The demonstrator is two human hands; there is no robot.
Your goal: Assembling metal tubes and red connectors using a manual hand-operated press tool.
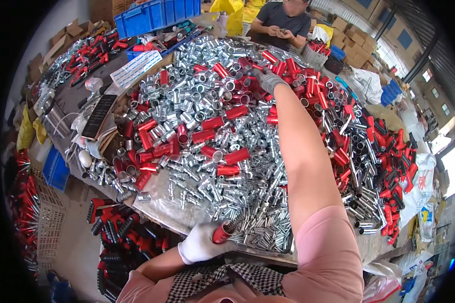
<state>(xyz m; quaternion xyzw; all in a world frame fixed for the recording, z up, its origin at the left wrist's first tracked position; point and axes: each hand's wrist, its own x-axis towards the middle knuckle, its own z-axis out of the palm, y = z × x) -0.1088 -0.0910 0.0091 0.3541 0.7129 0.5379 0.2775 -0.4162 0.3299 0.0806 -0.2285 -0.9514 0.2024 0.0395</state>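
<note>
At the table's near edge, my left hand (199, 244), in a white glove, is closed around a red metal sleeve (223, 233). The sleeve stands tilted, and a coiled spring (232, 224) shows at its open top. My right arm stretches far across the heap. On that side my right hand (271, 81), in a grey glove, is among loose red sleeves (291, 66) at the back; its fingers are blurred, so any grip is unclear. Between the hands lie silver fittings (258, 146), short metal pins (265, 227) and more red sleeves (236, 155).
Silver collars (187, 96) fill the far left of the heap. Red-and-black tool parts (389, 171) pile up at right, with more in a heap (121, 232) below the table. A blue crate (156, 17) stands behind. Across the table sits another person (283, 25) with hands together.
</note>
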